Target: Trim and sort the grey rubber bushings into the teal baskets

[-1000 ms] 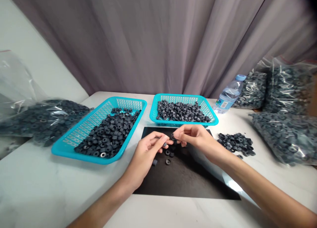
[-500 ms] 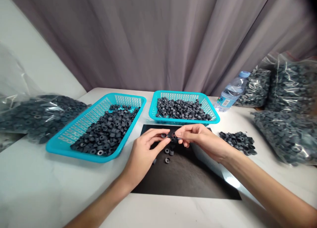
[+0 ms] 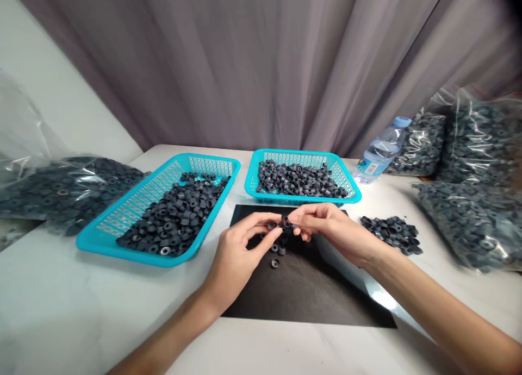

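Note:
Over the black mat (image 3: 310,293), my left hand (image 3: 244,244) pinches a small dark ring-shaped cap (image 3: 273,225) between thumb and fingers. Facing it, my right hand (image 3: 326,225) is closed on another small dark cap (image 3: 286,222), its round opening showing. The two pieces are close together; whether they touch I cannot tell. Below my fingertips, several similar caps lie on the mat, among them one lone cap (image 3: 275,263) with its hollow side up. My fingers partly hide the pieces behind them.
A blue basket (image 3: 92,244) of dark caps stands left, another blue basket (image 3: 261,197) behind the mat. Right of the mat lies a loose pile of dark pieces (image 3: 391,233). A water bottle (image 3: 379,152) and filled plastic bags (image 3: 477,223) stand right; another filled bag (image 3: 81,187) lies left.
My left hand has turned slightly, and the cap in it shows a little more of its opening. My right hand is almost in the same place.

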`<state>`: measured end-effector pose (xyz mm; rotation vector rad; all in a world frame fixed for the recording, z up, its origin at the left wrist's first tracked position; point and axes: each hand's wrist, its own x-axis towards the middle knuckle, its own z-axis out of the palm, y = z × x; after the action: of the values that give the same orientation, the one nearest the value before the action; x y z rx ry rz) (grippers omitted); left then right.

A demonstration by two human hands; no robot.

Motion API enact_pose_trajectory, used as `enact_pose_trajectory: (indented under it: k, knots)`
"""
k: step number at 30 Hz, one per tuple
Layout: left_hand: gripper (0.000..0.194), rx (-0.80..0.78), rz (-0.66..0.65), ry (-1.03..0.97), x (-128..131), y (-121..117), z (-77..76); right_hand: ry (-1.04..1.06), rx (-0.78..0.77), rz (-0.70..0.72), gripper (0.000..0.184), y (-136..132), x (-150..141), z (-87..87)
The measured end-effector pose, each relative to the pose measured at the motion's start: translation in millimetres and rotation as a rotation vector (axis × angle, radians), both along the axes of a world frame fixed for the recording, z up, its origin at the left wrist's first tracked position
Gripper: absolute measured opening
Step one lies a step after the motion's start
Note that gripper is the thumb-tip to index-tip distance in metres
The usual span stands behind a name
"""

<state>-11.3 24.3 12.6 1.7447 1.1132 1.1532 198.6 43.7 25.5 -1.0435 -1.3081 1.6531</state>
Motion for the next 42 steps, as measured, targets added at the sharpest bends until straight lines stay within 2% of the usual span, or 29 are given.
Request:
enact_pose_trajectory:
  k: [7, 11, 16, 22, 28, 31, 34, 37, 39, 42]
  knots:
    - [0.011, -0.043, -0.016, -0.002, -1, 0, 2.7, 0.002, 0.023, 0.001, 0.022, 2, -1, -2.2]
    - [0.011, -0.102, -0.036, -0.081, 0, 0, 2.8, 0.005, 0.023, 0.003, 0.022, 1, 0, -2.2]
    - [0.015, -0.258, -0.082, -0.251, 1, 1, 6.3, 0.011, 0.051, -0.001, 0.02, 0, 0, -2.0]
    - [0.022, -0.549, -0.138, -0.47, 2, -1, 14.6, -0.009, 0.148, -0.035, 0.017, 0, 2, 4.1]
    - [0.029, -0.629, -0.158, -0.563, 3, -4, 17.0, -0.101, 0.318, -0.099, 0.022, -8, -2, 17.0]
    - [0.024, -0.634, -0.16, -0.579, 4, -4, 17.7, -0.264, 0.491, -0.13, 0.021, -13, -5, 18.2]
    - [0.022, -0.623, -0.179, -0.591, 5, -4, 18.4, -0.557, 0.904, -0.187, 0.018, -14, -5, 14.1]
    - [0.023, -0.595, -0.206, -0.573, 5, -3, 18.2, -0.754, 1.275, -0.129, 0.02, -12, -1, 10.6]
    - [0.02, -0.575, -0.213, -0.547, 4, -3, 17.5, -0.775, 1.347, -0.059, 0.022, -11, 3, 11.4]
    - [0.016, -0.568, -0.2, -0.523, 1, -3, 16.9, -0.703, 1.248, 0.038, 0.023, -11, 6, 16.6]
